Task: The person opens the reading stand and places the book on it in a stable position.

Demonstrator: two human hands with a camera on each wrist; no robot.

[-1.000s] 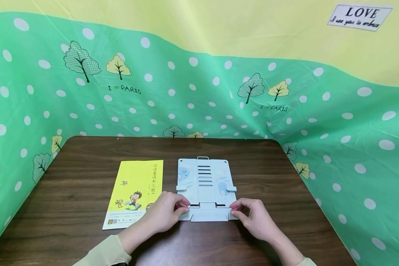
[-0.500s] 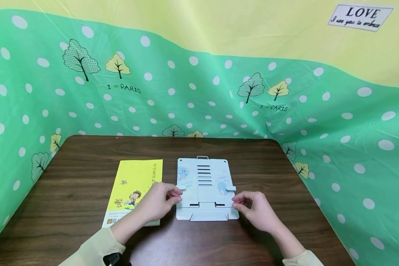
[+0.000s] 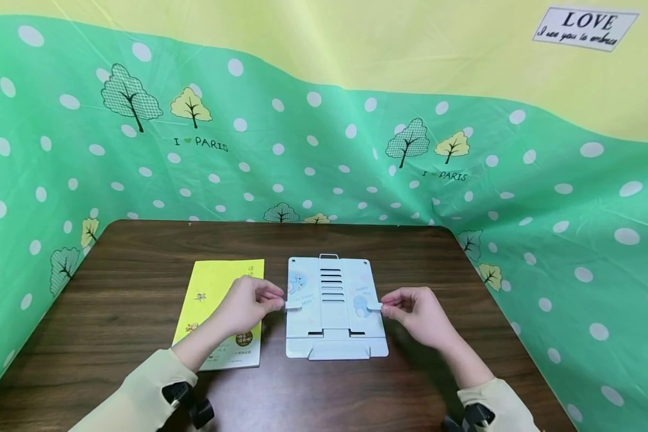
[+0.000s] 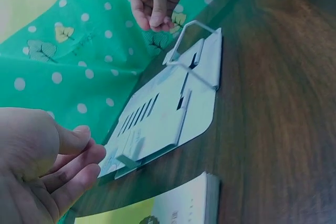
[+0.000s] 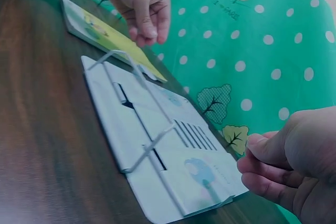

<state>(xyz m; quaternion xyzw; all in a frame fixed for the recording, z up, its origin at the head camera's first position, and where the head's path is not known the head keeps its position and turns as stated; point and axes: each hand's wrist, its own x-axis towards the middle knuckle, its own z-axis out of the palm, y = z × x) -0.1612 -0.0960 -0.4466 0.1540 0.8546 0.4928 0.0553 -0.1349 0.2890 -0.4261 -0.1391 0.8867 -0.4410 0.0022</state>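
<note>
Pale blue stand (image 3: pixel 332 315) on the counter (image 3: pixel 313 399), lower centre of the head view, between two hands.
The left hand (image 3: pixel 248 306), over the yellow book (image 3: pixel 216 277), and right hand (image 3: pixel 422 318) are loosely curled, narrow, just beside its side tabs (image 3: pixel 293 305); contact unclear.

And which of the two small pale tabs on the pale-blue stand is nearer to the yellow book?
The left tab, by the left hand; the right tab lies farther away, by the right hand.

green cloth (image 3: pixel 324 153) (white-dotted), brown table (image 3: pixel 324 396)
</note>
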